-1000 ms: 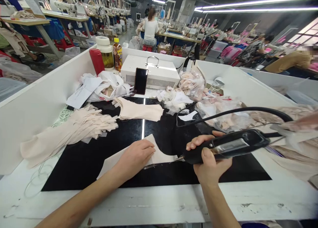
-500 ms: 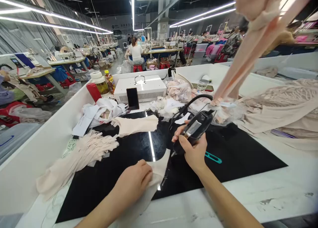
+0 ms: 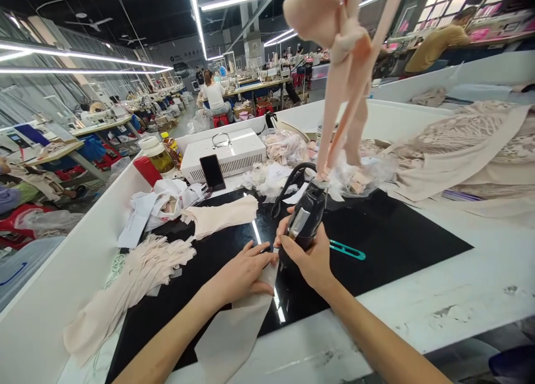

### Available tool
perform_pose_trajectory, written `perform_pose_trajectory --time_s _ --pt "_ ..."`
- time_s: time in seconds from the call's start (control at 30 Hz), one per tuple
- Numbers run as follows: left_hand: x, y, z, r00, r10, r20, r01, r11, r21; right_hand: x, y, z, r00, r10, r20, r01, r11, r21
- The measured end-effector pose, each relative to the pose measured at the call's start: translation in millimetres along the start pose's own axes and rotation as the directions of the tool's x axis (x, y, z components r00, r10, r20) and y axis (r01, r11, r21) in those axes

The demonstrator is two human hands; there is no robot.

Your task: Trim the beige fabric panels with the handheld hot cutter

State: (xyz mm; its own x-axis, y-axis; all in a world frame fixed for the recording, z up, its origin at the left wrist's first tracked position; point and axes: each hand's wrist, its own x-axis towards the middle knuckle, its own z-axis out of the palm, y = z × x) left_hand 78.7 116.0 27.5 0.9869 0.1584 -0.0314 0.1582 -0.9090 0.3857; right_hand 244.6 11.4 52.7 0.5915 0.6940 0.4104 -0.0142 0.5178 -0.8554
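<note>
My right hand (image 3: 312, 260) grips a black corded power tool (image 3: 308, 214), its lower end held down close to the right edge of a pale beige fabric piece (image 3: 232, 336). Knotted peach fabric strips (image 3: 340, 88) hang from above and reach the tool's top. Fingers spread, my left hand (image 3: 240, 275) lies flat on the fabric just left of the tool. The piece rests on a glossy black mat (image 3: 401, 233) and hangs toward the front edge. Whether the tool's tip touches the cloth is hidden.
A teal slotted tool (image 3: 348, 249) lies right of my right hand. Beige cut pieces (image 3: 223, 215) and a fabric pile (image 3: 129, 289) are on the left. Behind stand a white metal box (image 3: 225, 152) and a phone (image 3: 212, 172). More fabric (image 3: 455, 161) is heaped right.
My left hand has moved forward and its fingers have spread out over the fabric. The tool and my right hand are closer to it now. The view has turned slightly right.
</note>
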Motion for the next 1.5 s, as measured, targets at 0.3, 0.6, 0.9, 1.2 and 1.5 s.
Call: perform_pose_trajectory --time_s 0.3,0.6,0.9,1.2,1.5 --pt "-9.6 -3.6 -2.2 0.995 -0.082 0.049 0.081 0.997 0.007 -5.0 7.4 16.3 0.999 0.047 -0.004 -0.046 0.999 0.01" --pt "-15.2 -4.7 0.6 0.993 -0.114 0.036 0.111 0.991 0.08 -5.8 11.0 25.1 0.997 0.071 0.032 -0.071 0.997 0.004" --pt "-17.2 -3.3 0.1 0.997 -0.079 -0.003 0.079 0.992 0.098 -9.9 23.6 35.6 0.997 0.024 0.079 -0.023 1.0 -0.007" --pt "-15.8 -0.8 -0.3 0.997 -0.076 -0.002 0.076 0.994 0.083 -9.9 26.2 38.7 0.993 0.015 0.117 -0.017 1.0 0.016" --pt "-13.4 -0.2 -7.5 0.992 -0.103 0.07 0.098 0.992 0.074 3.1 13.7 21.5 0.999 0.03 0.025 -0.03 0.999 0.01"
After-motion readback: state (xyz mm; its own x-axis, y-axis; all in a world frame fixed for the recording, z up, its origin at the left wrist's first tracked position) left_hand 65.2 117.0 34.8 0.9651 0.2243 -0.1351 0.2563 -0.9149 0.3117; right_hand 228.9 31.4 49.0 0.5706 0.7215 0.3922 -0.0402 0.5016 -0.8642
